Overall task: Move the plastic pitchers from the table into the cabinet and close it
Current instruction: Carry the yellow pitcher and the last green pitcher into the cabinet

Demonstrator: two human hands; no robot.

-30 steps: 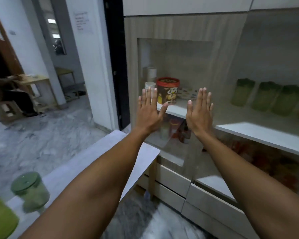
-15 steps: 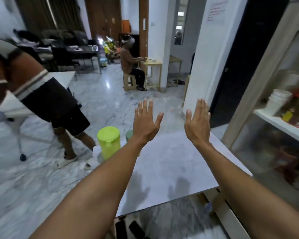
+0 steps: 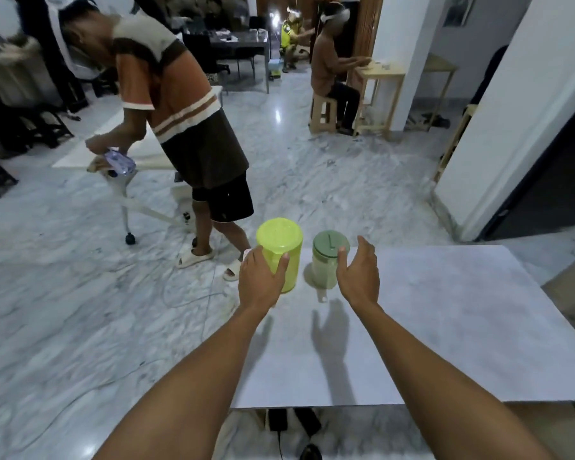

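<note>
Two plastic pitchers stand at the far left corner of the white table (image 3: pixel 445 327). The lime-green pitcher (image 3: pixel 284 247) with a lime lid is on the left. My left hand (image 3: pixel 261 282) wraps its near side, thumb on the front and fingers round the left. The clear pitcher with a dark green lid (image 3: pixel 326 257) stands to its right. My right hand (image 3: pixel 361 277) is open just right of it, thumb close to the lid's edge and fingers spread. The cabinet's shelves are out of view.
A person in an orange and brown shirt (image 3: pixel 186 127) bends over a white wheeled stand just beyond the table's left corner. Another person (image 3: pixel 329 68) sits at a small wooden table further back. A white pillar (image 3: pixel 512 127) rises at right. Cables lie on the marble floor.
My view has swung left from the cabinet to the table. Both hands dropped from raised, open palms down to the pitchers, the left one closing round the lime-green pitcher.
</note>
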